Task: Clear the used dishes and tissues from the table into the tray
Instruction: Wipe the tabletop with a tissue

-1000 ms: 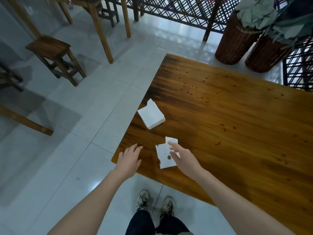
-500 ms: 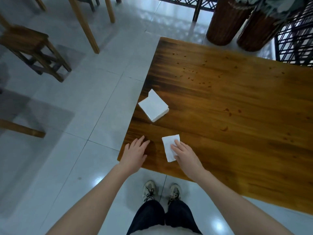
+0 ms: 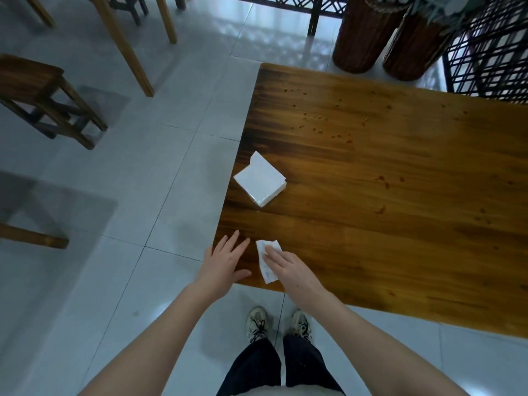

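A used white tissue [image 3: 267, 262] lies flat near the front left corner of the brown wooden table [image 3: 385, 195]. My right hand [image 3: 291, 271] presses on it with straight fingers and covers its right part. My left hand [image 3: 225, 264] rests flat on the table's corner, just left of the tissue, holding nothing. A white pack of napkins [image 3: 260, 180] sits further back along the table's left edge. No tray and no dishes are in view.
Small crumbs and stains [image 3: 314, 121] dot the tabletop. Two wicker baskets [image 3: 368, 32] stand beyond the far edge beside a dark lattice screen [image 3: 485, 58]. A wooden stool [image 3: 43, 98] and table legs [image 3: 125, 47] stand on the tiled floor at left.
The tissue went from unfolded with a stain showing to folded and narrower. My right hand has slid it toward the table's front edge. My left hand stays on the corner.
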